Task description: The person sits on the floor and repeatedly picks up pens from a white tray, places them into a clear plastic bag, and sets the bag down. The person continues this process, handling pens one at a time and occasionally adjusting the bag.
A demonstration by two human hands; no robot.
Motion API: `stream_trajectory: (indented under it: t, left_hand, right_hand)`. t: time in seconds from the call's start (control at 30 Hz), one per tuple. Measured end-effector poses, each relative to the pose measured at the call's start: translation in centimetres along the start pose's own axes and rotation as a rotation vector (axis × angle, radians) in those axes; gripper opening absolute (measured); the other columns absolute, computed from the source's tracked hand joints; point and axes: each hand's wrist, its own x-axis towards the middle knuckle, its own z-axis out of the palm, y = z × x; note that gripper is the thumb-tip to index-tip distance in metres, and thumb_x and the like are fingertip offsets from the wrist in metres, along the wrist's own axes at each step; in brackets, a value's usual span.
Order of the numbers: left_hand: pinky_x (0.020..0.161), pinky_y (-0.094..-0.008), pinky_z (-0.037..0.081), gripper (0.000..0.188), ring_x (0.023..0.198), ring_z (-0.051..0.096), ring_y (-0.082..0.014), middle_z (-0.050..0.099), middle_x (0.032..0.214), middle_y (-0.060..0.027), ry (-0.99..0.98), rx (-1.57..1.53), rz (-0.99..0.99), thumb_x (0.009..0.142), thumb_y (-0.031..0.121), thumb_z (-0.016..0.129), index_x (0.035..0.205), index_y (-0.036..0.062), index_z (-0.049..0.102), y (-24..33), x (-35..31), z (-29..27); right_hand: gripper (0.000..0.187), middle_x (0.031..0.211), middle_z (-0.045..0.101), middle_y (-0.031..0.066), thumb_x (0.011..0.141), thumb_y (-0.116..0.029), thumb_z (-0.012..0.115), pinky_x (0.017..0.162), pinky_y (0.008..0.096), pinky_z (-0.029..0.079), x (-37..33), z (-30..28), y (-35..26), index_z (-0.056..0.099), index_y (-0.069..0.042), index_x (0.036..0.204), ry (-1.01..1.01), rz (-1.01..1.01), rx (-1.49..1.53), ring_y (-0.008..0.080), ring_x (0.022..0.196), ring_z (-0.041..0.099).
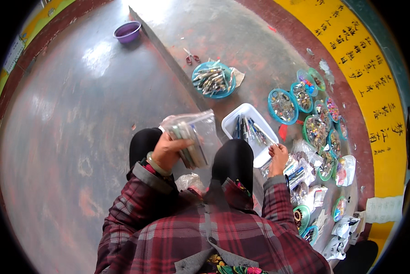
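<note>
A clear plastic bag (204, 122) hangs over my lap, with several pen-like sticks (189, 144) showing through it. My left hand (167, 151) grips the bag from its left side, thumb across the front. To the right of my knee lies a white plastic tray (244, 109) holding several pens (247, 130) in dark, blue and silver colours. At the tray's right rim is my right hand (278, 160), fingers pinched together. Something thin and pale seems to be at its fingertips, too small to name.
A teal basket (232, 84) full of pen-like sticks stands ahead, near red-handled scissors (192, 58). Farther left is a purple basin (127, 32). On the right, several baskets (282, 106) of small parts and plastic bags (346, 170) crowd the floor. A crumpled bag (190, 181) lies between my legs.
</note>
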Motion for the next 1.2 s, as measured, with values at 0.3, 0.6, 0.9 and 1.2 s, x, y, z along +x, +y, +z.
stream_trajectory:
  t: [0.3, 0.6, 0.9, 1.2]
  left_hand:
    - [0.077, -0.0282, 0.049, 0.043, 0.086, 0.062, -0.0130, 0.065, 0.094, -0.0036, -0.249, 0.101, -0.146, 0.076, -0.001, 0.065, 0.118, 0.0005, 0.055, -3.3, 2.5, 3.2]
    - [0.076, -0.0249, 0.047, 0.048, 0.086, 0.055, -0.0076, 0.062, 0.098, -0.0015, -0.432, 0.507, -0.299, 0.075, 0.005, 0.071, 0.119, -0.0028, 0.054, -2.5, 1.7, 4.0]
    - [0.074, -0.0242, 0.046, 0.045, 0.082, 0.054, -0.0068, 0.062, 0.094, 0.0007, -0.554, 0.438, -0.233, 0.075, 0.003, 0.070, 0.117, -0.0008, 0.056, -3.6, 0.5, 4.0]
    - [0.077, -0.0239, 0.045, 0.049, 0.085, 0.055, -0.0077, 0.062, 0.092, -0.0001, -0.551, 0.486, -0.286, 0.074, 0.007, 0.071, 0.119, 0.0002, 0.055, -5.2, -2.1, 5.4]
  right_hand:
    - [0.012, 0.081, 0.063, 0.0028, 0.088, -0.012, 0.062, 0.062, 0.0231, 0.048, -7.8, -1.8, -11.6, 0.059, -0.006, 0.098, -0.042, -0.153, 0.425, 0.0122, 0.072, 0.060]
    - [0.019, 0.091, 0.066, 0.0115, 0.091, -0.014, 0.058, 0.068, 0.0252, 0.049, -13.2, -1.1, -17.3, 0.055, -0.003, 0.106, -0.190, -0.348, 0.439, 0.0150, 0.075, 0.061]
    - [0.022, 0.093, 0.066, 0.0129, 0.090, -0.007, 0.057, 0.071, 0.0270, 0.049, -16.6, 0.5, -20.5, 0.054, 0.000, 0.110, -0.390, -0.520, 0.214, 0.0162, 0.078, 0.063]
    - [0.024, 0.087, 0.065, 0.0064, 0.088, -0.004, 0.060, 0.066, 0.0229, 0.048, -18.2, -0.8, -20.6, 0.055, -0.001, 0.111, -0.548, -0.410, 0.041, 0.0115, 0.076, 0.062]
